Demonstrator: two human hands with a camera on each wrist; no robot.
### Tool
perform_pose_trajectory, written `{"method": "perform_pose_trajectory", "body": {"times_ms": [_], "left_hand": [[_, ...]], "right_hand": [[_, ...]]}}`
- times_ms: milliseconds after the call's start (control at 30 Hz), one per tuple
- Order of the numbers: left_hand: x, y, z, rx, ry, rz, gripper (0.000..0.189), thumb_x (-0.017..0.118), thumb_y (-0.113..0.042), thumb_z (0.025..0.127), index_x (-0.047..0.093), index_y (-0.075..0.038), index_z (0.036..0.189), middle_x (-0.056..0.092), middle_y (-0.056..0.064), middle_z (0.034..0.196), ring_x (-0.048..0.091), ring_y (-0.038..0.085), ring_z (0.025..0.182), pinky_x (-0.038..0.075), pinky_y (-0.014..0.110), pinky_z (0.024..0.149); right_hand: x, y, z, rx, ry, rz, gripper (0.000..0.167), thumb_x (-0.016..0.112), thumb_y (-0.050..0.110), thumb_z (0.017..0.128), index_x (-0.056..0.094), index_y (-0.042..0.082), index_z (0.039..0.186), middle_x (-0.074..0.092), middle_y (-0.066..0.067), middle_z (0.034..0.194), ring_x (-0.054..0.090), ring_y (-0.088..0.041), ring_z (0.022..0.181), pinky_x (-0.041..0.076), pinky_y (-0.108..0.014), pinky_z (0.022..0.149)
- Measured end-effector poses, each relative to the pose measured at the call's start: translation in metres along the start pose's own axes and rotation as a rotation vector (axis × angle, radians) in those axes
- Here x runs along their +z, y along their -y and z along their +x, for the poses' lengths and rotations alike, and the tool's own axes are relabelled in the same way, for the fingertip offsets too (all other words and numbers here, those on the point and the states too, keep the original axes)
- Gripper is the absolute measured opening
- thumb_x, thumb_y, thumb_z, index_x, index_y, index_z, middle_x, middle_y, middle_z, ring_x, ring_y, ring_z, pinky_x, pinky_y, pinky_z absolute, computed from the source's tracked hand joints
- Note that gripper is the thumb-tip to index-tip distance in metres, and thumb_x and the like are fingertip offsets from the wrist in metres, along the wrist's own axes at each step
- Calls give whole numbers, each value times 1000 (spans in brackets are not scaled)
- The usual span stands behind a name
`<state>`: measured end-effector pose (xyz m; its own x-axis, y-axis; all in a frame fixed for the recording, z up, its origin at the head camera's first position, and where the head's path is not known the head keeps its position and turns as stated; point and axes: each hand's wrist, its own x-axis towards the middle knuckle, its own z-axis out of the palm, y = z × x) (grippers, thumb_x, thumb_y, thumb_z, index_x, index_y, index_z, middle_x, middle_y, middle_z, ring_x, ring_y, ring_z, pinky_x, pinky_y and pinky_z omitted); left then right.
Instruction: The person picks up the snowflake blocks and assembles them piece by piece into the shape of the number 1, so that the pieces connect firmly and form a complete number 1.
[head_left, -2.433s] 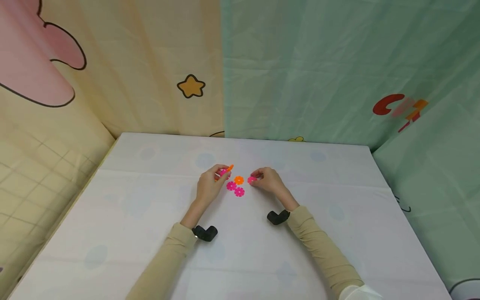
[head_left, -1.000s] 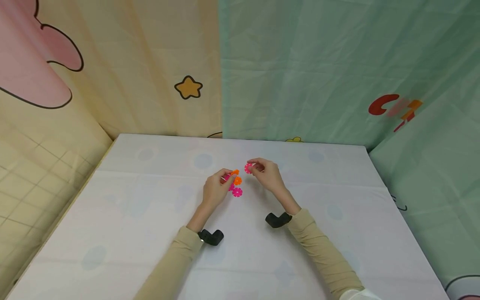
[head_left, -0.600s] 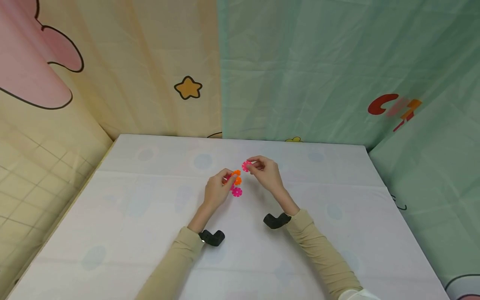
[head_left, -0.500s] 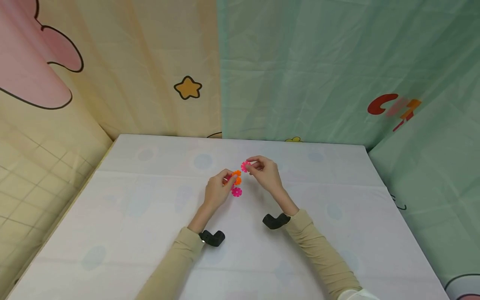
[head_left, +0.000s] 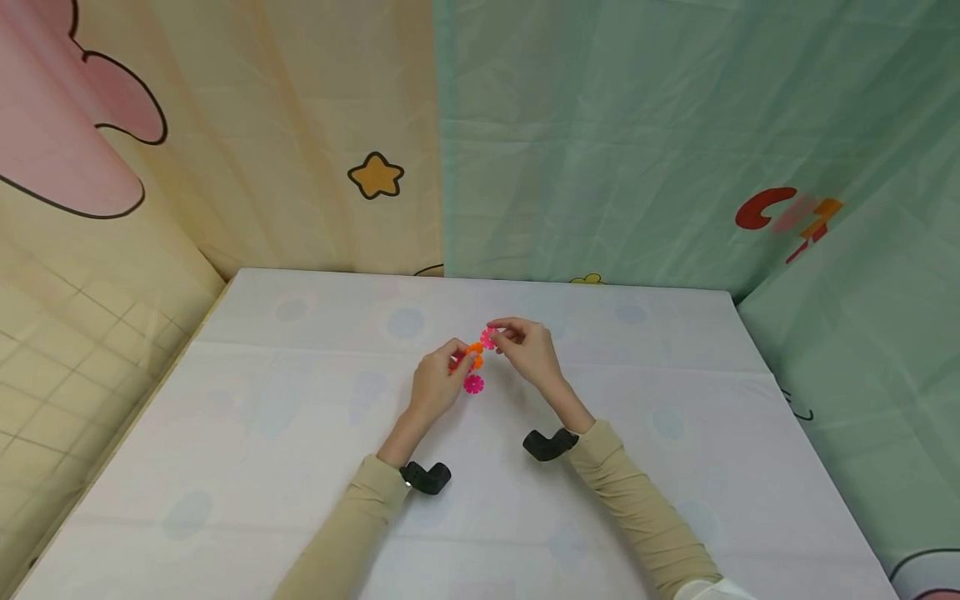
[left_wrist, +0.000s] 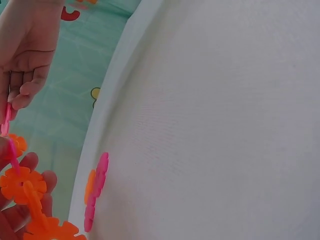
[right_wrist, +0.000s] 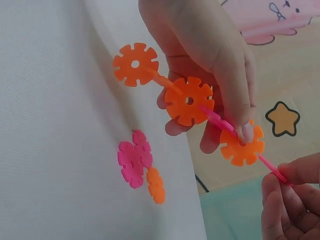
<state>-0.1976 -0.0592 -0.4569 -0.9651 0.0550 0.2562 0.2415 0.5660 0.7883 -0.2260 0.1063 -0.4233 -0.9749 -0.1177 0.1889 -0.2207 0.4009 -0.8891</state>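
Observation:
My left hand (head_left: 435, 385) pinches a chain of interlocking flower-shaped plastic discs (right_wrist: 189, 90), its thumb on the orange disc at one end (right_wrist: 242, 145). Along the chain are orange discs and one pink disc seen edge-on (right_wrist: 218, 120). Between the thumb and fingers of my right hand (head_left: 531, 354) is another pink notched disc (head_left: 488, 337). In the right wrist view its edge meets the rim of the chain's end orange disc. Both hands are raised over the table, close together, and my left fingers hide part of the chain in the head view.
Below the hands, two loose pink discs (right_wrist: 131, 164) and an orange disc (right_wrist: 156, 185) lie on the white-covered table (head_left: 300, 433). Curtains (head_left: 600, 167) rise behind the table's far edge. Each wrist wears a black camera mount (head_left: 426, 478).
My right hand lifted its pink disc off the tabletop area and brought it left to the chain. The left hand moved slightly right with the chain, now overlapping loose discs in the head view.

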Motion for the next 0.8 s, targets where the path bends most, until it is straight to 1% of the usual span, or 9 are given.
{"method": "perform_pose_trajectory", "body": {"times_ms": [100, 233, 300, 433, 500, 533, 600, 700, 800], "left_hand": [[1, -1, 0, 20, 6, 34, 10, 62, -21, 93, 65, -12, 95, 69, 6, 83, 56, 14, 62, 43, 25, 56], [2, -3, 0, 56, 5, 78, 10, 63, -21, 93, 64, -12, 95, 69, 4, 80, 52, 13, 59, 40, 24, 54], [3, -4, 0, 74, -1, 97, 10, 63, -22, 93, 64, -12, 94, 68, 3, 77, 49, 12, 57, 37, 24, 53], [4, -5, -1, 111, -28, 117, 11, 63, -21, 93, 63, -11, 93, 67, 4, 76, 47, 10, 54, 34, 23, 51], [4, -6, -1, 128, -47, 121, 11, 63, -21, 93, 63, -10, 92, 67, 4, 75, 47, 10, 53, 34, 23, 50], [4, -6, -2, 135, -56, 119, 11, 63, -21, 93, 63, -9, 92, 67, 4, 75, 47, 10, 53, 34, 23, 50], [5, -6, -1, 151, -76, 119, 12, 64, -21, 92, 63, -9, 91, 66, 4, 74, 48, 10, 53, 35, 22, 51], [5, -6, -1, 166, -104, 120, 13, 65, -21, 91, 63, -8, 90, 65, 4, 72, 48, 11, 54, 36, 22, 52], [6, -6, -1, 171, -117, 119, 14, 65, -22, 91, 63, -8, 89, 65, 4, 71, 49, 12, 55, 37, 22, 53]], "right_hand": [[0, 0, 0, -4, 12, -1, 20, 63, 10, 89, 72, 2, 106, 69, -16, 79, 66, -41, 74, 44, -22, 56], [0, 2, 0, -9, 22, -25, 20, 63, 9, 89, 72, 2, 105, 69, -16, 76, 65, -40, 71, 41, -21, 53], [0, 3, 1, -16, 20, -46, 19, 62, 9, 89, 73, 2, 103, 69, -15, 74, 64, -36, 67, 40, -21, 52], [1, 6, 2, -32, 12, -71, 17, 62, 8, 89, 73, 2, 100, 67, -13, 68, 58, -20, 55, 40, -21, 49], [1, 7, 2, -29, 8, -65, 18, 62, 8, 89, 73, 0, 100, 67, -13, 67, 57, -17, 53, 39, -21, 48], [1, 8, 2, -25, 6, -58, 18, 61, 8, 89, 73, 0, 100, 67, -13, 67, 57, -18, 53, 39, -21, 48], [2, 9, 2, -19, 0, -40, 19, 61, 7, 89, 73, -2, 101, 66, -14, 66, 60, -27, 55, 39, -21, 47], [3, 10, 2, -9, -4, -21, 20, 60, 7, 89, 72, -3, 102, 65, -15, 67, 64, -39, 63, 39, -21, 47], [3, 11, 2, 6, -10, -15, 20, 61, 7, 89, 72, -3, 102, 64, -14, 66, 65, -42, 67, 40, -21, 47]]}}
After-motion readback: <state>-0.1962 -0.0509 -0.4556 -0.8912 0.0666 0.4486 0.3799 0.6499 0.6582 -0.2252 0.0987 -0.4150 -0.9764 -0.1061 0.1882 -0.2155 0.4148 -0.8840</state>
